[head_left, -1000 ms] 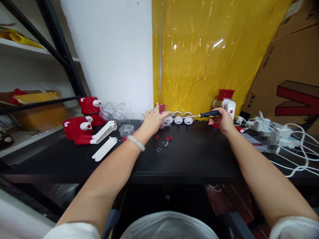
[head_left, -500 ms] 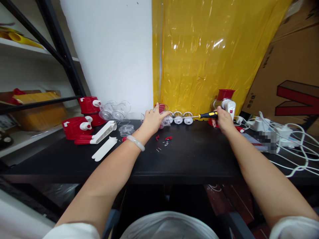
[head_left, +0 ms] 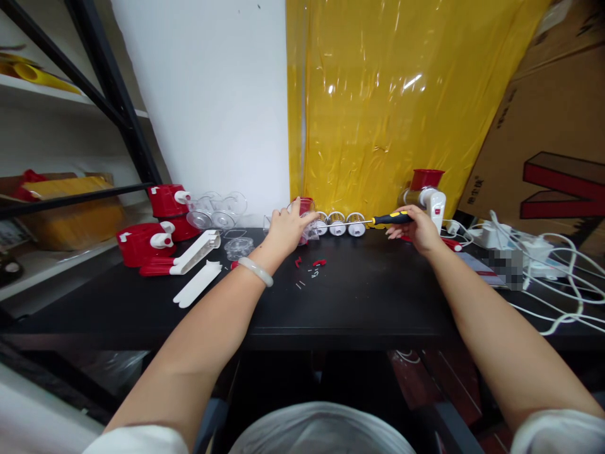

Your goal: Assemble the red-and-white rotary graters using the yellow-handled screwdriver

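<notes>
My left hand [head_left: 285, 230], a pale bangle on its wrist, grips a clear plastic housing with a red part inside [head_left: 306, 214] at the back of the black table [head_left: 359, 302]. My right hand [head_left: 416, 231] holds a screwdriver [head_left: 378, 221] by its black and yellow handle. The metal shaft lies level and points left at the housing. Small screws and red clips [head_left: 312, 268] lie on the table just in front of my left hand. Three white round parts [head_left: 338, 224] stand in a row behind the shaft.
Red and white plastic housings [head_left: 151, 239], long white pieces [head_left: 196, 284] and clear domes [head_left: 217, 211] lie at the left. A red-topped white appliance [head_left: 428, 195] stands behind my right hand. White cables and a power strip [head_left: 534, 265] cover the right. Yellow film hangs behind.
My right hand shifted slightly left along the screwdriver handle, and its fingers loosened around it. My left hand stays on the clear housing.
</notes>
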### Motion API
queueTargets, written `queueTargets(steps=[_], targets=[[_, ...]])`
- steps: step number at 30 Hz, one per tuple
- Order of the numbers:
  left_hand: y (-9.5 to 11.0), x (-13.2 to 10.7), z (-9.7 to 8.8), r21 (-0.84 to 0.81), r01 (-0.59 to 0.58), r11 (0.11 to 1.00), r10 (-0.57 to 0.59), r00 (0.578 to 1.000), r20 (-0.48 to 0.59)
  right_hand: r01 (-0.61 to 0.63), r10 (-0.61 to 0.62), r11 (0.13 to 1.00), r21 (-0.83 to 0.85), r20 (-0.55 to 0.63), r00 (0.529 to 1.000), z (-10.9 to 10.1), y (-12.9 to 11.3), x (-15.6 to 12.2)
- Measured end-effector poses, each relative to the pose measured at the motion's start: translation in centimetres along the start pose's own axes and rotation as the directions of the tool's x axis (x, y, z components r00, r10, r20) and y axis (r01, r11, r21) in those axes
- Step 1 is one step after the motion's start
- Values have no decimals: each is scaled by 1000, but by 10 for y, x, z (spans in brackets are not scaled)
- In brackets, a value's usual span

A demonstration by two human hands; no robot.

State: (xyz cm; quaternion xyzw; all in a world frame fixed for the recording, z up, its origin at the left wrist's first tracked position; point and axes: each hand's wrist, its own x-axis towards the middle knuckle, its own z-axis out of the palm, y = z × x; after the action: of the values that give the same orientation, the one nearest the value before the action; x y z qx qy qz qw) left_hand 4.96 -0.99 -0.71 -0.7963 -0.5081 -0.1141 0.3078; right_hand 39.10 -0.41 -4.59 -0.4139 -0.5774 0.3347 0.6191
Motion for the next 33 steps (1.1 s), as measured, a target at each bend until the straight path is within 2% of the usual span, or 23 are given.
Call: queueTargets(steps=[13, 19, 21, 26, 33], targets=[[-2, 1, 3, -29, -24, 999, 24, 1000, -9, 6, -27, 986, -165, -129, 991, 1, 7, 3], [-2, 0, 1, -7, -37, 999, 37, 999, -10, -30, 30, 1000, -5, 21, 999, 0, 4, 3], [-2, 0, 1, -15, -36, 999, 36, 999, -9, -29, 28, 999, 29, 38, 999, -1, 4, 4], [-3, 0, 3, -42, -24, 999, 24, 1000, -11, -7, 7, 1000, 12, 11, 1000, 0, 4, 3], [-2, 1, 2, -33, -23, 999, 23, 1000, -4, 27, -37, 992, -120, -75, 996, 4, 3, 2]])
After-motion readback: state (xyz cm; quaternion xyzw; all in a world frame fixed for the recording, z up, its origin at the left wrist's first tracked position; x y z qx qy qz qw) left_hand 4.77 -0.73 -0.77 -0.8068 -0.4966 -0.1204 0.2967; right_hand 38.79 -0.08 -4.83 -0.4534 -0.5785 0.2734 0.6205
